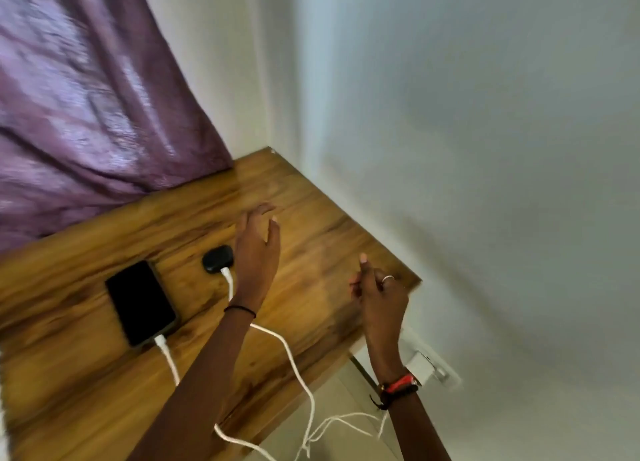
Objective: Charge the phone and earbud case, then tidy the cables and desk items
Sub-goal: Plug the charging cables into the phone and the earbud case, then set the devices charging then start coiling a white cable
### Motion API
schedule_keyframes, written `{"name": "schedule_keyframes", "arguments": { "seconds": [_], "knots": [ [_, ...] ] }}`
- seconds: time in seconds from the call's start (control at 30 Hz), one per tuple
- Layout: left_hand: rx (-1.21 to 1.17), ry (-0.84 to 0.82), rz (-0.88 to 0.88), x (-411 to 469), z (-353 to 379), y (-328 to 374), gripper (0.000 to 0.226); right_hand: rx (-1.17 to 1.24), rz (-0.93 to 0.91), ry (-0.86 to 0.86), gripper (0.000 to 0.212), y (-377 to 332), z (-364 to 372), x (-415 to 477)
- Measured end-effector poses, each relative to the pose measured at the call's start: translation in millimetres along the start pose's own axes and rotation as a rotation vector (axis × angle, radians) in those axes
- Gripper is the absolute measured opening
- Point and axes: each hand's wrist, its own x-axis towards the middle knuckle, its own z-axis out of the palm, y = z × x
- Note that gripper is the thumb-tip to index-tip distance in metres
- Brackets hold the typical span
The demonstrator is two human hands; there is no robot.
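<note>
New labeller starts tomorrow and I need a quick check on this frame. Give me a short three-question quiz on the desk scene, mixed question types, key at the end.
1. True or false: a white cable is plugged into the phone lying on the desk.
2. Multiple choice: the left hand is A) gripping the phone; B) open over the desk, beside the earbud case; C) holding a cup.
3. Fill in: the curtain hanging behind the desk is ____ in colour.

Key: 1 true; 2 B; 3 purple.
</note>
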Motion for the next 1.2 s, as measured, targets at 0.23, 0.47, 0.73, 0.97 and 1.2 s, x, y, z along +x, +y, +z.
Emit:
{"name": "schedule_keyframes", "arguments": {
  "seconds": [0.23, 0.47, 0.73, 0.97, 1.2],
  "knots": [
    [-0.023, 0.176, -0.209, 11.3, -103.7, -70.3, 0.018, -0.160, -0.032, -0.329, 0.051, -6.7, 123.6, -21.0],
    [0.118, 0.203, -0.413, -7.7, -150.2, -129.2, 0.023, -0.526, -0.177, -0.629, 0.037, 21.2, 208.9, -49.4],
    [0.329, 0.183, -0.691, -41.7, -167.1, -173.2, 0.027, -0.863, -0.296, -0.727, 0.037, 29.0, 240.8, -64.8],
    [0.182, 0.142, -0.798, -53.0, -167.0, -163.4, 0.023, -0.817, -0.187, -0.754, 0.034, 32.4, 265.7, -68.0],
    [0.138, 0.142, -0.879, -51.9, -165.4, -154.3, 0.022, -0.761, -0.145, -0.811, 0.030, 37.5, 276.1, -71.8]
  ]
}}
